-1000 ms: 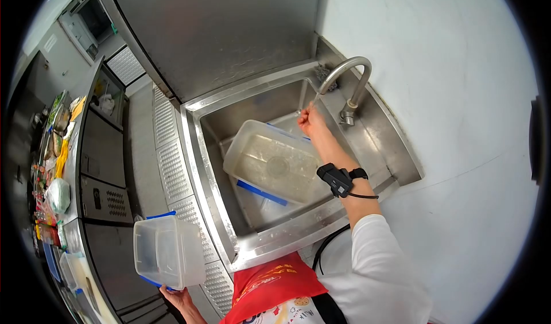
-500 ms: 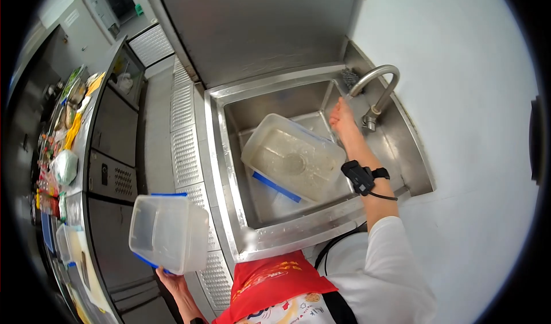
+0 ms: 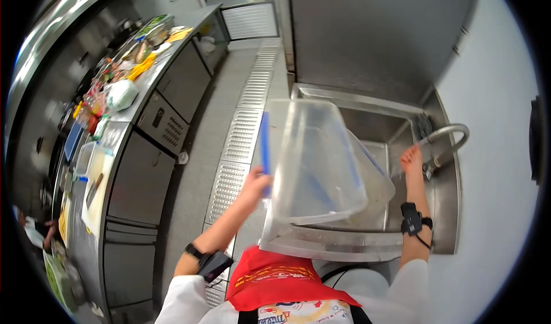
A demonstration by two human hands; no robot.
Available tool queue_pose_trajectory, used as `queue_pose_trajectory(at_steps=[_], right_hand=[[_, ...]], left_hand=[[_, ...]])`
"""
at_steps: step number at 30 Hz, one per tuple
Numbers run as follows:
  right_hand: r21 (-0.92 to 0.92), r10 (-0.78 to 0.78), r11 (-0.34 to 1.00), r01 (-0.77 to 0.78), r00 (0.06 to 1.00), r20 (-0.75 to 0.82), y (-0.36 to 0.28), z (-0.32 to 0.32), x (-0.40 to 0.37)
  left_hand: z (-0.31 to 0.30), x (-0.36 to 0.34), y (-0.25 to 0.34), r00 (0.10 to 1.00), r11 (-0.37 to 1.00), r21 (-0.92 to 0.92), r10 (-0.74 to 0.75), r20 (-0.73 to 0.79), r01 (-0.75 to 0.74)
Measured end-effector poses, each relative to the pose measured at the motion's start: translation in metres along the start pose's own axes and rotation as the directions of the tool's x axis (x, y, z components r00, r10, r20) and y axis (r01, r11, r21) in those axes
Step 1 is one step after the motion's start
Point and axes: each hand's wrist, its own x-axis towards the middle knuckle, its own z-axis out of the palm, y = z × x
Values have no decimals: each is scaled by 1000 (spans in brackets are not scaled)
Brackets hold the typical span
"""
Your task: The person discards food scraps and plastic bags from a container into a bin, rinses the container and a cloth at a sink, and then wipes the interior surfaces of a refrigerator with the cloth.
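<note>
My left hand (image 3: 255, 187) grips a clear plastic container (image 3: 315, 169) by its blue-clipped side. The container is tilted on its side over the left part of the steel sink (image 3: 396, 114). Behind it, a second clear plastic container (image 3: 376, 177) sits in the basin, mostly hidden by the first. At the end of the curved faucet (image 3: 459, 130) spout, my right hand (image 3: 411, 158) has its fingers curled closed. What they hold, if anything, is hidden.
To the left runs a steel counter (image 3: 123, 126) with a green-white bag (image 3: 121, 95), a knife (image 3: 94, 189) on a white board, and bottles. A floor drain grate (image 3: 244, 146) lies between counter and sink. Another person's hand (image 3: 50, 230) shows at far left.
My left hand has brought the container up and right, from beside the sink to over it. My right hand stays by the spout. The view has turned left.
</note>
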Motion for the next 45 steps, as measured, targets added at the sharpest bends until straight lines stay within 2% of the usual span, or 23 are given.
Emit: queue_pose_trajectory(at_steps=[1, 3, 4, 5, 7, 8, 10, 14, 17, 21, 23, 26, 29, 30, 31, 32, 33, 36, 39, 42, 44, 45], right_hand=[[17, -5, 1000, 4, 999, 43, -1, -6, 3], [-108, -37, 994, 24, 993, -116, 5, 8, 6], [-169, -73, 985, 38, 975, -209, 4, 8, 2], [-141, -49, 989, 33, 992, -112, 4, 5, 1], [-124, -35, 991, 41, 998, 45, 0, -27, 20], [-153, -22, 988, 17, 999, -30, -2, 1, -9], [-158, 59, 985, -67, 997, -56, -6, 6, -16], [-99, 161, 983, -154, 985, 67, -13, -6, -19], [-104, -24, 995, 1, 975, -221, -1, 11, -15], [-107, -17, 994, -8, 973, -229, 2, 29, -20], [-91, -15, 996, -4, 977, -211, 4, 33, -17], [-220, -4, 975, -24, 992, -129, 5, 15, 3], [-21, 174, 985, -174, 955, 240, 1, -13, 15], [17, 229, 946, -323, 705, 672, 2, -46, 48], [54, 174, 972, -227, 861, 478, 2, -28, 38], [66, 97, 991, -117, 963, 252, 3, 7, 10], [51, 3, 999, -3, 1000, 10, 4, 33, -11], [104, 5, 994, -20, 990, 142, 1, 46, -29], [13, -39, 999, 37, 984, 176, 3, 35, -18], [-1, -111, 994, 111, 991, 73, 11, 24, -8], [-41, -54, 998, 56, 998, 40, 6, -4, 9], [-124, -24, 992, 22, 1000, -9, 3, -5, 9]], left_hand=[[22, 11, -5, 1000, 999, -41, -12, 9, 12], [53, 32, -19, 990, 994, 19, -107, 93, 106], [65, 40, -28, 988, 995, 34, -96, 124, 93], [78, 47, -37, 980, 995, 57, -94, 175, 86], [104, 49, -46, 986, 993, 111, -59, 156, 42], [114, 52, -52, 979, 992, 105, -89, 181, 70], [125, 61, -65, 963, 985, 93, -162, 214, 145], [141, 85, -88, 929, 964, 39, -263, 259, 262], [147, 104, -115, 901, 934, -3, -343, 266, 357], [162, 100, -135, 823, 889, 22, -432, 368, 457], [161, 99, -144, 819, 888, 148, -460, 343, 436], [145, 75, -123, 867, 911, 272, -388, 314, 310], [97, 55, -116, 930, 980, 159, -166, 327, 119], [80, 46, -108, 946, 986, 93, -156, 285, 135], [61, 37, -98, 957, 988, 28, -151, 247, 149], [41, 30, -92, 961, 982, -35, -173, 216, 185], [23, 25, -89, 962, 971, -98, -197, 190, 218], [-8, 19, -81, 973, 957, -187, -203, 110, 221], [-22, 18, -78, 979, 938, -285, -172, 113, 198], [-29, 12, -77, 986, 925, -346, -128, 106, 157], [-39, 5, -83, 985, 929, -326, -169, 43, 173], [-50, -1, -88, 983, 932, -322, -182, -17, 167]])
